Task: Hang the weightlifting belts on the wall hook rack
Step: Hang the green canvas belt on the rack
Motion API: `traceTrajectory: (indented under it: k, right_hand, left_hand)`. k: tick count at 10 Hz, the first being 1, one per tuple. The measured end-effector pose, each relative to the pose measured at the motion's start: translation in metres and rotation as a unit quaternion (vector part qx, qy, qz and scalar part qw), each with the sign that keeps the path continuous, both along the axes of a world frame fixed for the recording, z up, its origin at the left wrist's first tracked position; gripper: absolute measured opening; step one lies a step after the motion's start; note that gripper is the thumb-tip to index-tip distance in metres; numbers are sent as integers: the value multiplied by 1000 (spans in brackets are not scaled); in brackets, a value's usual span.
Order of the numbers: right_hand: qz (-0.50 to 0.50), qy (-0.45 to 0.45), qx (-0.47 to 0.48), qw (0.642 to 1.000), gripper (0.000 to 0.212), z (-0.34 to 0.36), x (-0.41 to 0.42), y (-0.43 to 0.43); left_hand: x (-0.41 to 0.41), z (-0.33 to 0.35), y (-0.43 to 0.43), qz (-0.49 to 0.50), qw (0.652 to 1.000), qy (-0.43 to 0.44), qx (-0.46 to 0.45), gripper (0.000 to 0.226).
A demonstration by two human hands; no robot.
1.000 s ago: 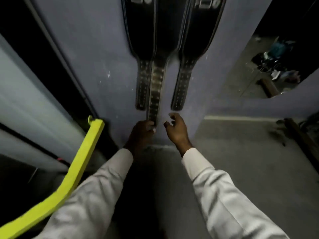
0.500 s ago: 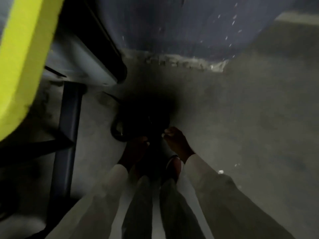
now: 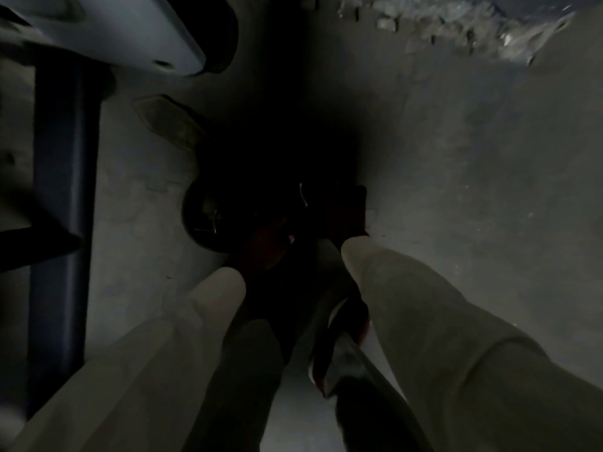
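Observation:
A dark heap of black weightlifting belts [image 3: 200,220] lies on the concrete floor just in front of my feet, one curled in a loop with a small metal glint. Deep shadow hides most of the heap. My left hand [image 3: 261,249] reaches down onto its near side. Further right, my right hand [image 3: 346,213] is in among the belts beside a thin shiny buckle pin [image 3: 302,194]. It is too dark to see whether either hand grips anything. The wall rack is out of view.
A dark blue metal post [image 3: 65,190] stands at the left under a pale padded part [image 3: 146,27]. The chipped wall base [image 3: 440,17] runs across the top right. My shoe [image 3: 342,337] is below my hands. Bare concrete floor [image 3: 489,158] lies to the right.
A second ago my hands were at the tips of three belts hanging on the wall. My view has swung down to the floor and both hands have dropped to the belt heap.

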State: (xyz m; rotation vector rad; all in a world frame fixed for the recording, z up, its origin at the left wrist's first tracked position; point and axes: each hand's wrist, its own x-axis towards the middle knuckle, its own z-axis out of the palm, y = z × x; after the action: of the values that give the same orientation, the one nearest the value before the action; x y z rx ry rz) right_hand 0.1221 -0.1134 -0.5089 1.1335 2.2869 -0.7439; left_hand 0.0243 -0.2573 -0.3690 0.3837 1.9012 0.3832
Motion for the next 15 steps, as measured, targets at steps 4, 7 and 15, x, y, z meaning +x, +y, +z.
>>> traceTrajectory:
  k: [4,7,15]
  right_hand:
    - [12,87,-127,988,42,347,-10,43]
    - [-100,300,-122,941,29,628,-11,79]
    - [-21,759,-92,644,19,1186,-29,94]
  left_hand:
    - [-24,224,66,223,971,-78,-26,45]
    - [-64,515,83,262,943,-175,108,14]
    - [-45,1008,132,135,653,48,744,23]
